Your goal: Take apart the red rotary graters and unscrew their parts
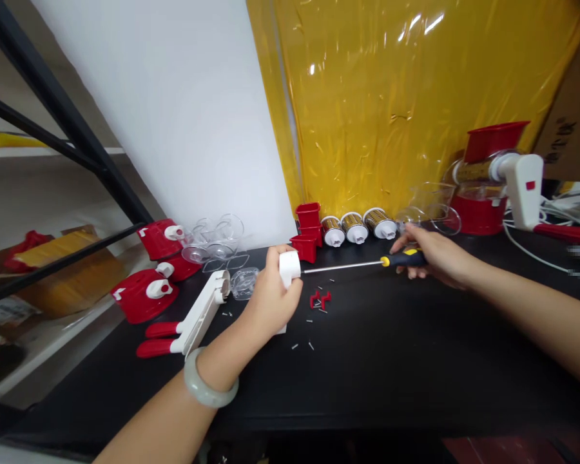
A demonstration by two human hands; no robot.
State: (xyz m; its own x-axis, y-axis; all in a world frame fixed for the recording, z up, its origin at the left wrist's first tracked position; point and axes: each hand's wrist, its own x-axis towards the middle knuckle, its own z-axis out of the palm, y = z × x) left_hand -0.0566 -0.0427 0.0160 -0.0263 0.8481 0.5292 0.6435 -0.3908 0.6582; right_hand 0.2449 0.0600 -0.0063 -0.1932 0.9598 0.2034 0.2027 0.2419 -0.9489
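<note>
My left hand [273, 293] is closed round a white plastic part with a round end [290, 265], lifted over the black table. In my right hand [432, 254] is a screwdriver [403, 259] with a black and yellow handle, held level. Its long metal shaft points left, and the tip meets the white part's round end; whether it sits in a screw I cannot tell. Below the shaft lie small red plastic pieces [320, 299] and several loose screws [311, 346]. Most of the white part is hidden behind my left hand.
White crank handles with red grips [193, 328] lie at left, near red bases [145, 296] and clear plastic parts [217, 238]. Red hoppers [309, 225] and grater drums [354, 227] line the back. An assembled rotary grater [483, 200] stands at right, beside cables. A black shelf frame [77, 109] borders the left.
</note>
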